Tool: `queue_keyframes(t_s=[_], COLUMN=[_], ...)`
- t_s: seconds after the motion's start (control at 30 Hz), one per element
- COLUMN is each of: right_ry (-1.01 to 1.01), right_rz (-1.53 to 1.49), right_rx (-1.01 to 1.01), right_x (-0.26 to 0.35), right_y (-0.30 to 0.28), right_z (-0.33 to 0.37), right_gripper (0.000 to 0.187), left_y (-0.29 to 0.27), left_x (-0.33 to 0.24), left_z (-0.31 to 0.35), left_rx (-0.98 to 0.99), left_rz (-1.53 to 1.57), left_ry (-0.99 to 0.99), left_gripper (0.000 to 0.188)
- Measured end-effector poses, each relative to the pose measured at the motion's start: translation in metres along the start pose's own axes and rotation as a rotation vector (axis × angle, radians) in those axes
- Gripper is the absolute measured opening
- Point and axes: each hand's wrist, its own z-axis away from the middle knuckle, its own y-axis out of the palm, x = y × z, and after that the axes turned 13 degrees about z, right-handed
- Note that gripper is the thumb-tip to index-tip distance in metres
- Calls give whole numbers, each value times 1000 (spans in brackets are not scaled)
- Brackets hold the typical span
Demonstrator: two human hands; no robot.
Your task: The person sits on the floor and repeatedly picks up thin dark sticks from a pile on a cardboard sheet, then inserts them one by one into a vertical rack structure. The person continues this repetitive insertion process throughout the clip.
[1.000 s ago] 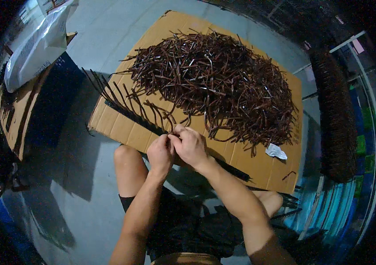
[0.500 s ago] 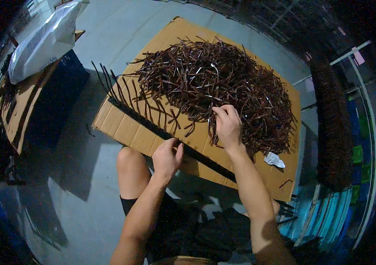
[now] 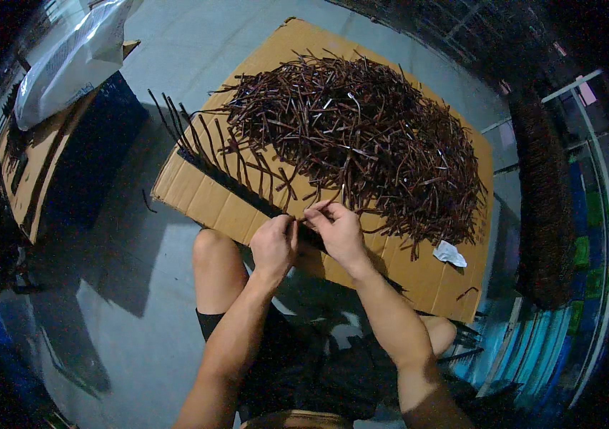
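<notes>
A long, narrow black strip (image 3: pixel 236 187) lies slantwise along the near edge of a cardboard sheet (image 3: pixel 208 204). Thin brown stick-like strands (image 3: pixel 175 118) stand out from its far left part. My left hand (image 3: pixel 274 247) is closed with thumb and fingers pinched at the middle of the black strip. Just beside it, my right hand (image 3: pixel 338 232) pinches a thin brown strand (image 3: pixel 327 204), its tip close to the left fingertips. Both hands hide part of the strip between them. Beyond them a big heap of similar brown strands (image 3: pixel 354 118) covers much of the cardboard.
A crumpled white paper scrap (image 3: pixel 450 254) lies at the cardboard's right. At left stands a dark blue box (image 3: pixel 107 136) with a cardboard top and a white plastic bag (image 3: pixel 68 68). A metal rack (image 3: pixel 608 236) and a tall dark bristly bundle (image 3: pixel 542 214) are at right.
My right hand has come from the heap's near edge, leftward and nearer, to meet my left hand at the black strip. My left hand has hardly moved.
</notes>
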Motion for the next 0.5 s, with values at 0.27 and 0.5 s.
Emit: queue_keyframes(t_s=[0.27, 0.5], right_ry=[-2, -106], right_rz=[11, 159], right_rx=[-87, -193], right_x=[7, 0], right_y=[13, 16], right_z=[4, 5], right_gripper=[15, 17], left_y=[-2, 0], left_x=[-2, -2], left_z=[-1, -2], left_rx=[9, 27], left_rz=[1, -41], left_ry=[26, -2], left_gripper=[13, 12])
